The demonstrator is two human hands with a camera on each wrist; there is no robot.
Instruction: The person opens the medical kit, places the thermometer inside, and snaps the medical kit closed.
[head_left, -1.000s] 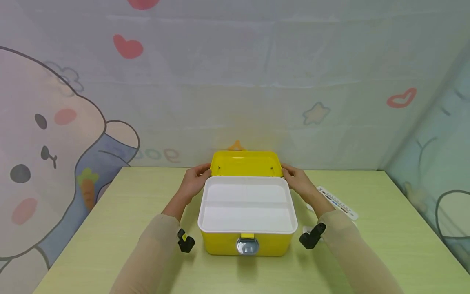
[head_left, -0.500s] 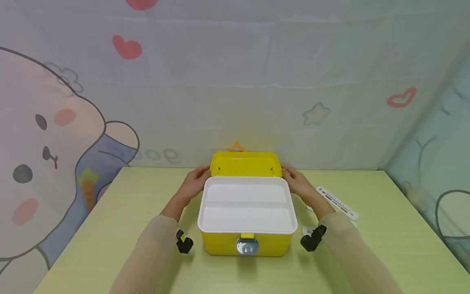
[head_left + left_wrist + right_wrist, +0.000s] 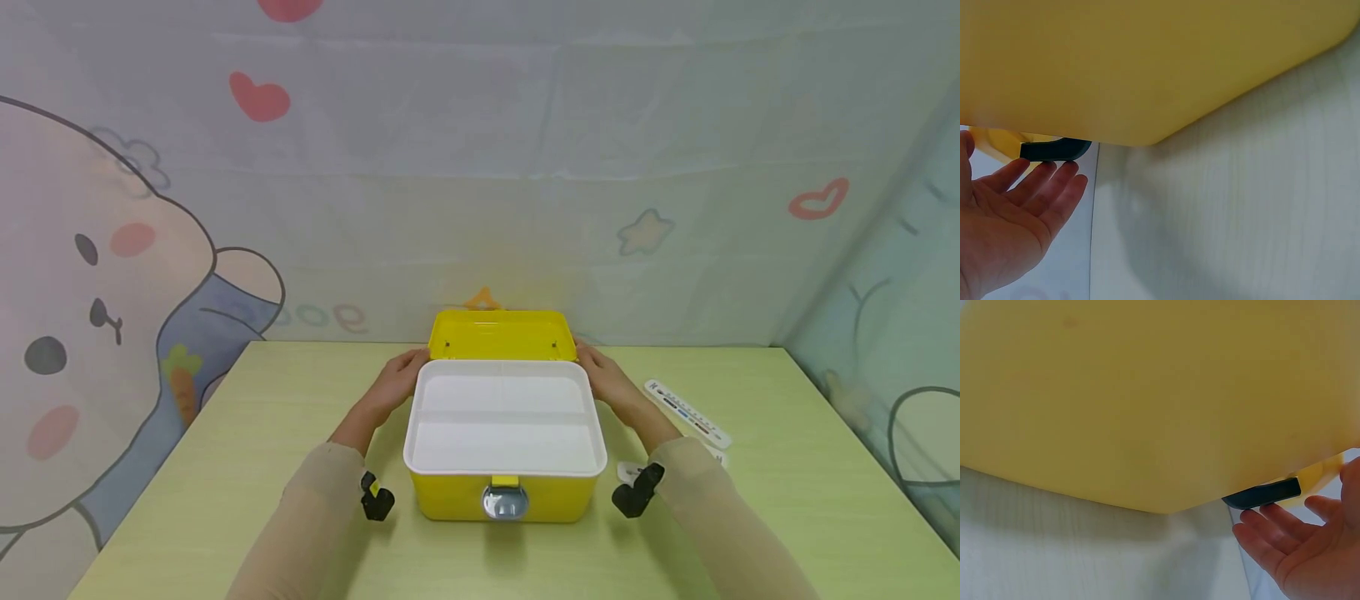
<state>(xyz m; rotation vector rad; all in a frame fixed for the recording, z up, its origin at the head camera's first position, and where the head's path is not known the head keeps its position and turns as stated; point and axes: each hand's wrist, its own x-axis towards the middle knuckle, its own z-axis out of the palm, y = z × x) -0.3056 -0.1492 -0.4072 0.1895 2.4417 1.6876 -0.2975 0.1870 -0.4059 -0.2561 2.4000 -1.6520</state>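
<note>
A yellow storage box point(image 3: 465, 498) stands on the table with its lid point(image 3: 501, 335) raised at the back. A white divided tray point(image 3: 506, 437) fills its top, and a clear round latch point(image 3: 506, 502) hangs in front. My left hand point(image 3: 395, 383) is at the lid's left side. On the right side, my right hand point(image 3: 607, 379) mirrors it. In the left wrist view, slightly bent fingertips touch or nearly touch a dark handle point(image 3: 1054, 150) behind the lid. The right wrist view has right fingertips by the dark handle point(image 3: 1266, 494). Palms are exposed; lid contact is partly hidden.
Right of the box lies a white strip point(image 3: 687, 412) printed with a scale, with a second strip point(image 3: 717, 455) partly under my right sleeve. Another white piece point(image 3: 628, 472) sits beside the wrist camera. A printed cloth point(image 3: 480, 167) hangs behind the table's back edge.
Both hands have shifted slightly at the lid's sides, and their thumbs and fingers show less beside its edges. The lid tips back very slightly; the box stays put.
</note>
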